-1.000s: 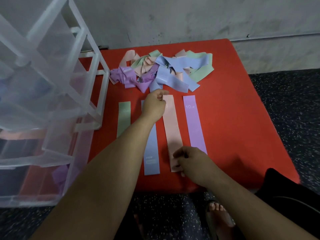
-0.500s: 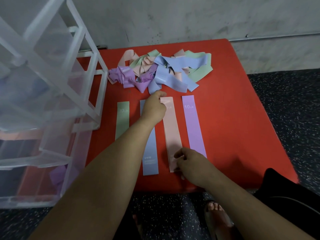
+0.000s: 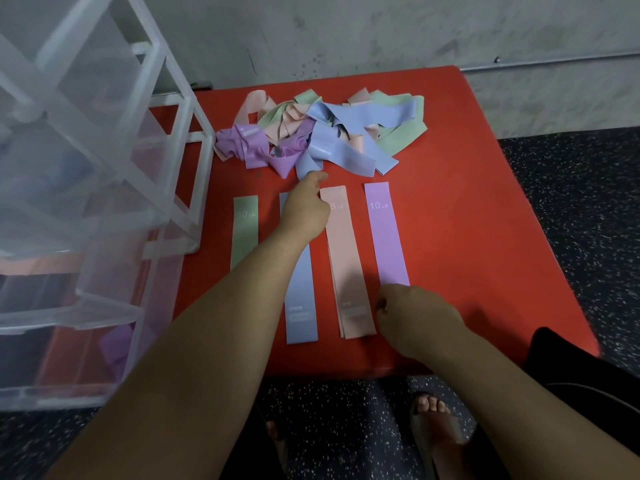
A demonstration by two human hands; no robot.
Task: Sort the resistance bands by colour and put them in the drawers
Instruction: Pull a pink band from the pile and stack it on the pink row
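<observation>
Left hand [image 3: 304, 211] reaches across the red surface [image 3: 485, 237] with fingers curled and knuckles up over the far end of the blue band [image 3: 301, 306], one fingertip almost at the tangled pile [image 3: 322, 133] by the far edge; whether it pinches anything cannot be told. Toward the near edge the right hand [image 3: 412, 313] has its fingers curled under at the near ends of the pink band [image 3: 349, 265] and the purple band [image 3: 386, 237], its hold hidden as well. Four bands lie flat side by side mid-surface, the green band [image 3: 245, 230] nearest the left edge, beside the clear drawers [image 3: 86, 174]. They look light, thin and floppy, probably a little grippy, so one lifted by its middle would droop and drag its neighbours; pinching a free end, or both ends of a flattened strip, seems best. In the pile the loops cross, so a pulled end may bring others along.
</observation>
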